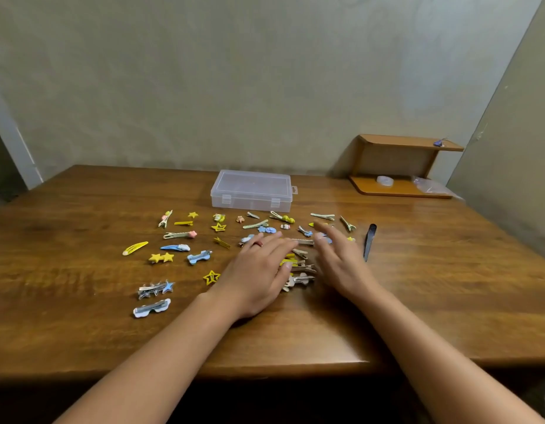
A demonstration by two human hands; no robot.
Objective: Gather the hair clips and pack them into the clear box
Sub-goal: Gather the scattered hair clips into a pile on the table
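Observation:
Several small hair clips in yellow, blue, silver and pink lie scattered across the wooden table (81, 228), among them a yellow snap clip (134, 248) and a blue star clip (156, 289) at the left. The clear box (252, 191) stands shut behind them, near the far edge. My left hand (259, 270) lies flat, fingers straight, on a small heap of clips (298, 270) in the middle. Just to the right of that heap, my right hand (335, 258) is blurred, its fingers spread over more clips. Neither hand grips anything.
A long black clip (369, 241) lies to the right of my right hand. A small wooden shelf (399, 166) stands at the table's back right corner against the wall, with a few small items on it. The table's front edge is near my forearms.

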